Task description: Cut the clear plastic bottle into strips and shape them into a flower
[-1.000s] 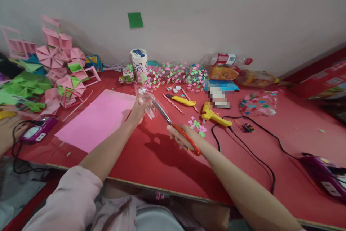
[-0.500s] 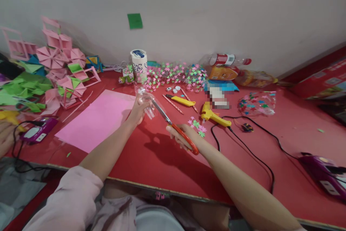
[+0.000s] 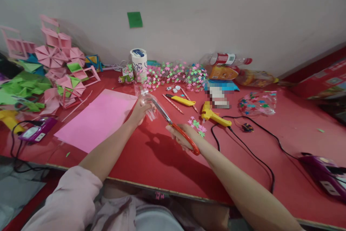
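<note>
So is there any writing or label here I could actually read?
None can be read.
Red bottle label: print too small.
White cup: dark patterned marks, illegible.
Orange packet: blurred.
Pixelated item: obscured.
Green square on the wall: blank.

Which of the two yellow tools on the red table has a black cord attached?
The yellow glue gun, right of the scissors; a black cord trails from it. The yellow utility knife behind it has none.

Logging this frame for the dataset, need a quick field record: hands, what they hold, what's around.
left hand: grips clear plastic bottle
right hand: grips orange-handled scissors, blades at the bottle
surface: red table
near left: pink paper sheet
near right: yellow glue gun, yellow utility knife, paper stars
</note>
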`<state>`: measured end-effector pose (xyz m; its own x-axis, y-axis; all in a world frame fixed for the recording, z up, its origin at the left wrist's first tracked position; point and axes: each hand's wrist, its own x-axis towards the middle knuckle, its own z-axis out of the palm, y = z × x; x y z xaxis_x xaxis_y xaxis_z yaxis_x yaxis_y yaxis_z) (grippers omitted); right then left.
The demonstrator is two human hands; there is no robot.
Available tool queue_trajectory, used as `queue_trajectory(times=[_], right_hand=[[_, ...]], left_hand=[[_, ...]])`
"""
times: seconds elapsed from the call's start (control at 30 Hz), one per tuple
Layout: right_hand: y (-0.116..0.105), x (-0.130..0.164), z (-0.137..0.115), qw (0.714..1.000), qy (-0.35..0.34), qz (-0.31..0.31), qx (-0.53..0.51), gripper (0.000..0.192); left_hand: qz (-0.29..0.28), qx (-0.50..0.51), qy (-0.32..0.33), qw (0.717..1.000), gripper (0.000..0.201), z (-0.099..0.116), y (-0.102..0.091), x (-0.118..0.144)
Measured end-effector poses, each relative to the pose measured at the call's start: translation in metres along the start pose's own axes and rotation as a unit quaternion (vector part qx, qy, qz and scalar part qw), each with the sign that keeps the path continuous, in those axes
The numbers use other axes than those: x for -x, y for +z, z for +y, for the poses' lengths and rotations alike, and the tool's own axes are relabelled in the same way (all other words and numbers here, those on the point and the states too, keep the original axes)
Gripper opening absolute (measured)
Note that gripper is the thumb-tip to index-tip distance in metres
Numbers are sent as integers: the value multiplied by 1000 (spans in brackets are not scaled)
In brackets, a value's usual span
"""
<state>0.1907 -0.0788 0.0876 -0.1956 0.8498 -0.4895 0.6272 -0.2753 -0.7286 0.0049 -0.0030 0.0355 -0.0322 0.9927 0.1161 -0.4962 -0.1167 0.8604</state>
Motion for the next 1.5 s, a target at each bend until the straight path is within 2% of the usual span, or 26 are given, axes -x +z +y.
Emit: queue_trajectory(times=[0.13,0.27,0.4,0.53,0.73,1.0,1.2,1.33,1.5], right_hand=[[-1,4,-5,1000,14,-2,10,51],[-2,0,2,999,-10,-22,-24,50],[-2,-3,7,999,-30,-33,-14,48],[0,1,1,1000,-9,-16,-20,47],[-1,6,-11,1000,31,2,4,47],[-1,1,2,998,-21,-31,-46,49],[-1,0,5,997,-41,-41,-41,52],[-1,0,4,998,-39,-33,-23,52],[0,-1,2,999,-17,-27,-28,50]], left_hand=[[-1,-3,6,1000,40,2,0,0],[-8,-24,7,1000,37,1,-1,1],[-14,-37,3,999,41,-2,-2,1],[-10,-45,5,999,43,-5,-4,1],[-35,-54,5,998,43,-3,-5,0],[-37,-70,6,997,45,-1,-6,-1],[-51,-84,3,995,43,-1,-7,-1],[-53,-84,-6,995,51,-5,-5,1],[-50,-80,-9,996,51,-8,-3,2]])
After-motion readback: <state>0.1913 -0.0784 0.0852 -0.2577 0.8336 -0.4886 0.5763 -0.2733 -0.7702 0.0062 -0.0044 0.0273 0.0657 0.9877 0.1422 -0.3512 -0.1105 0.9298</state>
